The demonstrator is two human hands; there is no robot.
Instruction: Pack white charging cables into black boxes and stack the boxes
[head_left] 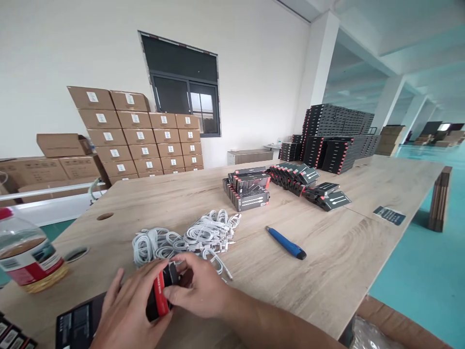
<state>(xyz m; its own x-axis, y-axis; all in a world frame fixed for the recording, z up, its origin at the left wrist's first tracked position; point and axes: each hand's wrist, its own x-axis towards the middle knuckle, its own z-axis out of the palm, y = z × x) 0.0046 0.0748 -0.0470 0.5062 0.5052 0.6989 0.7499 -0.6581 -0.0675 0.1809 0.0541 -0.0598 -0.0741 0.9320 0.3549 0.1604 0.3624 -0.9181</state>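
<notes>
A small black box with a red end (159, 294) is held low over the near side of the table. My left hand (132, 303) wraps around its left side, fingers over the top and thumb beneath. On the right, my right hand (201, 286) pinches the box's far end, its thumb against the red side and its fingers around what looks like a raised flap. Just beyond both hands lies a pile of coiled white cables (203, 235). Partly under my left hand is a flat dark box (78, 322). The inside of the held box is hidden.
A blue utility knife (286, 242) lies right of the cables. Black packaged boxes (250, 196) stand mid-table, with more boxes (294, 177) leaning beside them and tall stacks (327, 145) behind. A plastic bottle (31, 259) is at left, near a table hole (105, 216). Cartons (145, 135) line the wall.
</notes>
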